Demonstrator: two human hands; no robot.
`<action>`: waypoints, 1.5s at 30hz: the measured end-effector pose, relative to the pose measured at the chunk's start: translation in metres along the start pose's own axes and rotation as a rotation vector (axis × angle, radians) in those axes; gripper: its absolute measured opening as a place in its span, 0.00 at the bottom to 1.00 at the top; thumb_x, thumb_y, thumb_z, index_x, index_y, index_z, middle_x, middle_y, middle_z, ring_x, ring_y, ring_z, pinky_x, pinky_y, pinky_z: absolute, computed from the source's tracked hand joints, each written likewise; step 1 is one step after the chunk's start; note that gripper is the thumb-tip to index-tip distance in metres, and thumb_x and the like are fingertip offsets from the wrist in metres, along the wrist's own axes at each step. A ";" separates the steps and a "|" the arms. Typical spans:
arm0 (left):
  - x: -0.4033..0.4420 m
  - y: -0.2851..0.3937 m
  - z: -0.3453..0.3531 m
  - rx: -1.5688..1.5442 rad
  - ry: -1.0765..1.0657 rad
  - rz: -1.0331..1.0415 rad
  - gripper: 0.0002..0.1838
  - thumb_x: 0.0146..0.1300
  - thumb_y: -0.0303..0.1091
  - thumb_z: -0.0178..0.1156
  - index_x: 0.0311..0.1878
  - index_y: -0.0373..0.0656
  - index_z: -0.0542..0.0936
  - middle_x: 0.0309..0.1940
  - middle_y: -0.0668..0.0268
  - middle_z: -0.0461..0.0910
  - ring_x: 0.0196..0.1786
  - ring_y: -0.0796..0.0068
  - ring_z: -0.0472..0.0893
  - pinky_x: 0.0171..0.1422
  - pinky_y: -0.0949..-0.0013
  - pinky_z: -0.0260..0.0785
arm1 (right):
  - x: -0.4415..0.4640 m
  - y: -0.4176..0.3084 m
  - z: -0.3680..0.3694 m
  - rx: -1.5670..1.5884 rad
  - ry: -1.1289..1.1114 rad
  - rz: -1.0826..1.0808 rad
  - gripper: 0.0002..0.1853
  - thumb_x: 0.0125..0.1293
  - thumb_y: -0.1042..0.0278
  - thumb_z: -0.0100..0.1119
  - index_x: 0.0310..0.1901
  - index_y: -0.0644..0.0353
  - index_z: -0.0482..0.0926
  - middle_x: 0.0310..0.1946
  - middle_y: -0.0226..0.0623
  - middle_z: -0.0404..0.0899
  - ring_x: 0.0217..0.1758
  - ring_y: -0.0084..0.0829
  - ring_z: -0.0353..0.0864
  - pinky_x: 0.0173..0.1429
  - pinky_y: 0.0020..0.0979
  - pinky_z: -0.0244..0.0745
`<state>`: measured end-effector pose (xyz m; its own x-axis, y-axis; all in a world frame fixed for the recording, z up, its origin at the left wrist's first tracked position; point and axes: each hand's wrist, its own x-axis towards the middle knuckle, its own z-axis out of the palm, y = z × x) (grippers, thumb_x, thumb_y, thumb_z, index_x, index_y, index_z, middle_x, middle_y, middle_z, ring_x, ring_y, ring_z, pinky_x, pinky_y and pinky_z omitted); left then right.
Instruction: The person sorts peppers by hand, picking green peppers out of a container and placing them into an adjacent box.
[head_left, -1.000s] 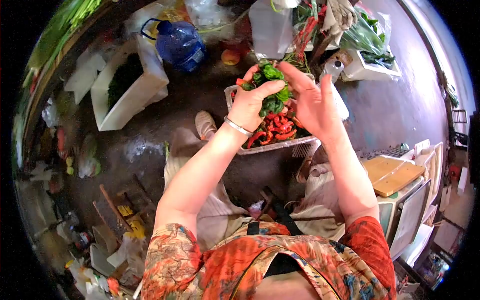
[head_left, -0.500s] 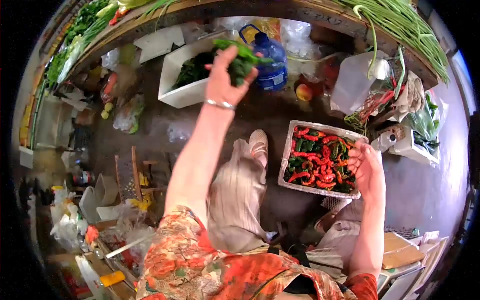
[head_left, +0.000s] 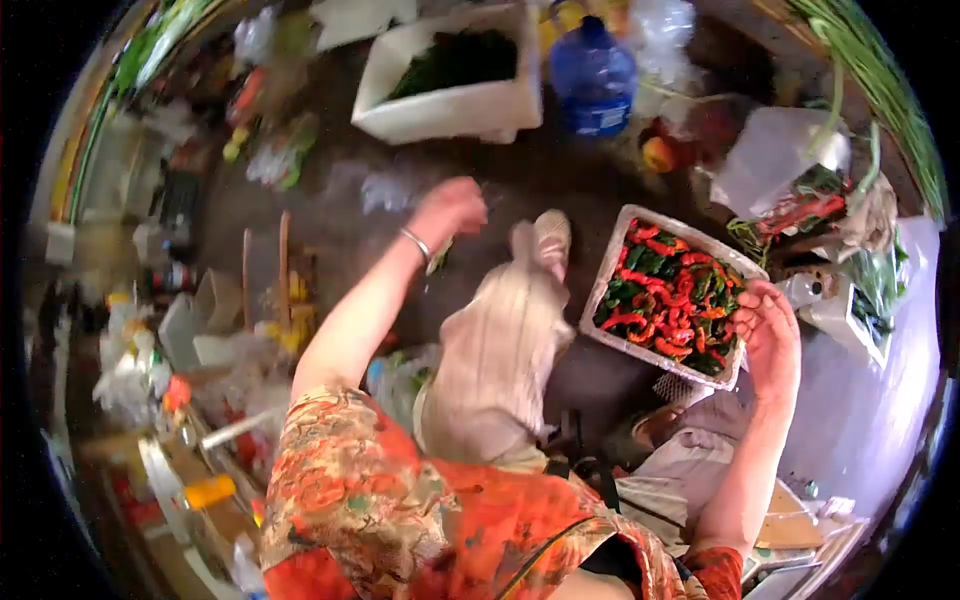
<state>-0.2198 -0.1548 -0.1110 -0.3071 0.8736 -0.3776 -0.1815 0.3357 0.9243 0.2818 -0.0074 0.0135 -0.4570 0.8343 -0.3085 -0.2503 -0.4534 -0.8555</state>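
Note:
A pale foam box (head_left: 610, 245) of red chilli peppers (head_left: 655, 285) and dark green leaves sits before my right leg. My right hand (head_left: 770, 335) is at the box's right side, its bent fingers hooked over the rim. My left hand (head_left: 452, 212) hangs over the floor left of my shoe, blurred, with the fingers curled in. Below its wrist shows a small pale-green scrap (head_left: 438, 258); what the fingers hold is hidden. Farther off stands a white foam box (head_left: 440, 119) with dark leafy greens (head_left: 460, 62) inside.
A blue water bottle (head_left: 593, 80) stands right of the white box. Plastic bags (head_left: 780, 160) and a small bottle (head_left: 803, 288) lie to the right. Clutter, with wooden sticks (head_left: 284, 270) and a yellow object (head_left: 208, 491), fills the left. Long green stalks (head_left: 890, 100) edge the upper right.
My left hand has come back toward me from the white box, and the bunch of greens no longer shows in it. The view has tilted down; my right hand stays at the chilli box.

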 end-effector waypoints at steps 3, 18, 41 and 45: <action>-0.102 -0.080 0.041 -0.105 -0.057 -0.474 0.15 0.60 0.36 0.63 0.51 0.47 0.79 0.33 0.69 0.80 0.38 0.73 0.80 0.39 0.65 0.76 | -0.001 0.006 -0.008 -0.043 -0.057 0.022 0.18 0.71 0.67 0.51 0.58 0.66 0.71 0.42 0.37 0.81 0.40 0.26 0.80 0.43 0.24 0.74; -0.276 -0.208 0.073 0.059 0.187 -0.651 0.20 0.57 0.37 0.64 0.52 0.47 0.76 0.35 0.66 0.79 0.40 0.70 0.79 0.45 0.63 0.74 | -0.001 0.029 -0.039 -0.050 -0.023 0.110 0.19 0.70 0.65 0.53 0.60 0.61 0.71 0.45 0.35 0.80 0.44 0.24 0.78 0.48 0.24 0.72; -0.201 -0.113 -0.363 1.257 1.116 -0.778 0.39 0.54 0.43 0.65 0.70 0.67 0.59 0.64 0.59 0.63 0.61 0.47 0.71 0.58 0.36 0.67 | -0.134 0.003 -0.097 -0.137 0.585 -0.002 0.22 0.68 0.64 0.57 0.61 0.61 0.70 0.45 0.36 0.78 0.41 0.24 0.76 0.44 0.23 0.72; -0.204 -0.099 -0.342 1.503 1.049 -0.794 0.34 0.54 0.42 0.66 0.65 0.66 0.64 0.62 0.57 0.65 0.59 0.47 0.74 0.55 0.38 0.68 | -0.122 0.018 -0.102 -0.122 0.549 0.037 0.22 0.68 0.65 0.56 0.61 0.61 0.69 0.47 0.37 0.77 0.43 0.25 0.76 0.45 0.24 0.73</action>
<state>-0.4588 -0.4871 -0.1449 -0.9961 0.0866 -0.0145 0.0863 0.9337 -0.3476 0.4202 -0.0856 -0.0069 0.0557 0.8739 -0.4828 -0.1269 -0.4735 -0.8716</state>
